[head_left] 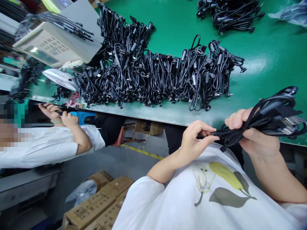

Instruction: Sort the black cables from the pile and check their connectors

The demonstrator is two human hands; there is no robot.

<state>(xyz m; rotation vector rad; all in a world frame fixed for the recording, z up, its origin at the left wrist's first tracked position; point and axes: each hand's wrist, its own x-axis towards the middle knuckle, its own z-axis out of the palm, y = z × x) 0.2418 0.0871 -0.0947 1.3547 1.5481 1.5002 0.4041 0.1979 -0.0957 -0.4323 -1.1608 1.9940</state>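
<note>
A coiled bundle of black cables (268, 110) with metal plugs at its right end is gripped in my right hand (254, 134), fingers wrapped round its middle. My left hand (198, 137) pinches one small cable end at the bundle's left side between thumb and fingers. Both hands are in front of my body, at the near edge of the green table (259, 67). A long row of bundled black cables (155, 76) lies on the table beyond and to the left of my hands.
More black cables (232, 16) lie at the far side, near a clear plastic bag (291, 14). A beige instrument (52, 44) and a white fan (59, 78) are at the left. A co-worker (48, 143) sits at left. Cardboard boxes (96, 204) stand on the floor.
</note>
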